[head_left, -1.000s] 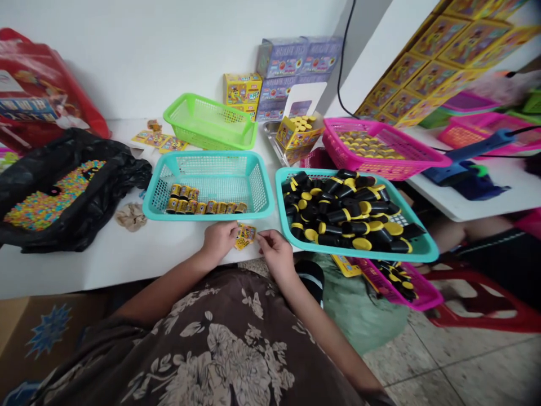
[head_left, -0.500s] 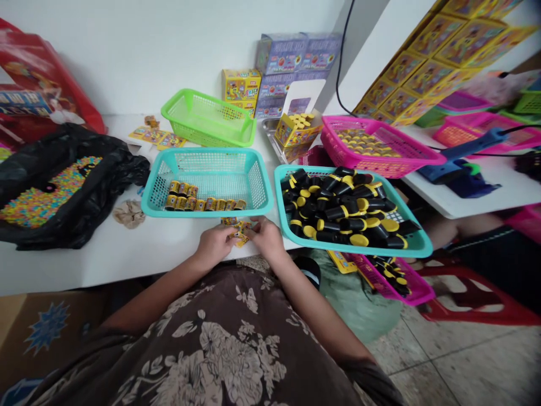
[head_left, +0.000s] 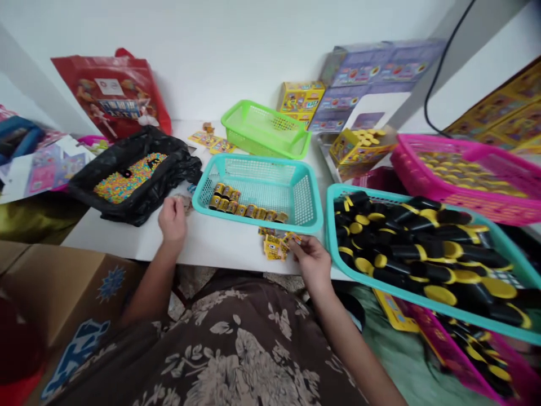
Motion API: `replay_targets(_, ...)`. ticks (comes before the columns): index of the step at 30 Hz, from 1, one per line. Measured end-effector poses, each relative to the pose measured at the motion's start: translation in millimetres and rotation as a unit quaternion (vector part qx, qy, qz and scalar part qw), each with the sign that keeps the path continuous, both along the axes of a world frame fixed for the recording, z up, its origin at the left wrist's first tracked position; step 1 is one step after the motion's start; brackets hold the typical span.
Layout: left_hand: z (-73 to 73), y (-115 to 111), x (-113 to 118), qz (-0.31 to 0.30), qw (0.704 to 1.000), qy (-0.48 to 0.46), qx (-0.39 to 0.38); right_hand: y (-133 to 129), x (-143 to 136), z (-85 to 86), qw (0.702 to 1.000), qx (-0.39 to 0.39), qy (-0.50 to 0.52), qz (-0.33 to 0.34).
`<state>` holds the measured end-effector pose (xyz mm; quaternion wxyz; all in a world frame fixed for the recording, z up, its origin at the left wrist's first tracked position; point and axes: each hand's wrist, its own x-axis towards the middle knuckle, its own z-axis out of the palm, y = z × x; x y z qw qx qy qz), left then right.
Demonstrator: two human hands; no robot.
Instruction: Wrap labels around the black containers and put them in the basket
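My left hand (head_left: pixel 172 221) is over the white table, fingers curled closed, beside a crumpled beige piece (head_left: pixel 186 203). Whether its fingertips grip anything is hidden. In my right hand (head_left: pixel 313 260), thumb and fingers pinch a small yellow printed label (head_left: pixel 292 237). More yellow labels (head_left: pixel 274 248) lie loose on the table just left of those fingers. Behind them stands a turquoise basket (head_left: pixel 313 220) with short rows of small jars (head_left: pixel 250 211) in yellow printed wraps. To the right, another turquoise basket (head_left: pixel 364 277) is heaped with black jars (head_left: pixel 406 252) with yellow lids.
A black-lined tray of colourful beads (head_left: pixel 127 183) is at left, before a red bag (head_left: pixel 114 98). Behind are a green basket (head_left: pixel 257 138), yellow boxes (head_left: pixel 301 98) and purple boxes (head_left: pixel 359 70). A pink basket (head_left: pixel 486 203) stands at right; a cardboard box (head_left: pixel 76 282) is below left.
My hands have come apart: the left has moved left to the beige piece, while the right keeps to the labels. The camera has turned left, bringing more of the red bag into view.
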<state>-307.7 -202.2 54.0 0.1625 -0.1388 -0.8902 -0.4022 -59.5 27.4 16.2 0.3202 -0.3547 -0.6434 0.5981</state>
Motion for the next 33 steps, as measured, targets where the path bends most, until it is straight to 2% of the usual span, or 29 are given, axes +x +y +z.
replay_targets(1, 1.9, -5, -14, 0.014, 0.994, -0.022, -0.104, -2, -1, 1.7, 1.0, -0.009, 0.011, -0.004)
replay_targets(3, 2.5, -12, -35, -0.037, 0.962, -0.043, -0.268, -5, -3, 4.4, 0.999, -0.036, 0.032, -0.014)
replay_targets(5, 0.5, -13, -45, -0.075, 0.931, -0.047, -0.354, -8, -4, 6.3, 0.996, -0.069, 0.054, -0.022)
replay_targets(8, -0.5, -12, -49, -0.085, 0.917, -0.03, -0.388, -11, -3, 8.6, 0.991, -0.106, 0.078, -0.017)
replay_targets(14, 14.3, -8, -40, -0.025, 0.909, -0.056, -0.413, -17, 6, 14.3, 0.983, -0.154, 0.102, 0.017)
replay_targets(16, 20.2, -6, -28, 0.009, 0.926, -0.025, -0.377, -19, 9, 17.2, 0.981, -0.163, 0.105, 0.028)
replay_targets(17, 22.8, -4, -19, 0.03, 0.942, 0.01, -0.333, -20, 9, 18.9, 0.98, -0.165, 0.106, 0.031)
replay_targets(19, 27.5, 5, 9, 0.044, 0.976, 0.103, -0.187, -22, 10, 22.9, 0.98, -0.165, 0.105, 0.036)
replay_targets(20, 29.5, 13, 27, 0.009, 0.985, 0.142, -0.098, -22, 10, 25.1, 0.98, -0.163, 0.104, 0.039)
replay_targets(21, 31.2, 22, 46, -0.06, 0.986, 0.152, -0.02, -23, 10, 27.2, 0.98, -0.161, 0.106, 0.042)
replay_targets(22, 32.6, 34, 65, -0.165, 0.978, 0.122, 0.029, -24, 9, 29.3, 0.981, -0.157, 0.106, 0.046)
replay_targets(24, 33.0, 59, 100, -0.367, 0.928, -0.007, 0.062, -24, 9, 32.7, 0.983, -0.144, 0.103, 0.051)
replay_targets(26, 29.0, 84, 123, -0.467, 0.868, -0.146, 0.084, -24, 10, 34.6, 0.986, -0.127, 0.089, 0.057)
replay_targets(28, 21.1, 103, 133, -0.513, 0.811, -0.271, 0.074, -22, 12, 34.6, 0.989, -0.111, 0.073, 0.059)
replay_targets(29, 16.4, 109, 135, -0.519, 0.793, -0.311, 0.074, -22, 13, 34.2, 0.99, -0.105, 0.066, 0.06)
replay_targets(31, 7.9, 117, 134, -0.513, 0.778, -0.353, 0.08, -22, 16, 33.7, 0.992, -0.09, 0.051, 0.067)
replay_targets(33, 2.4, 119, 132, -0.502, 0.779, -0.364, 0.099, -24, 20, 35.4, 0.996, -0.051, 0.033, 0.07)
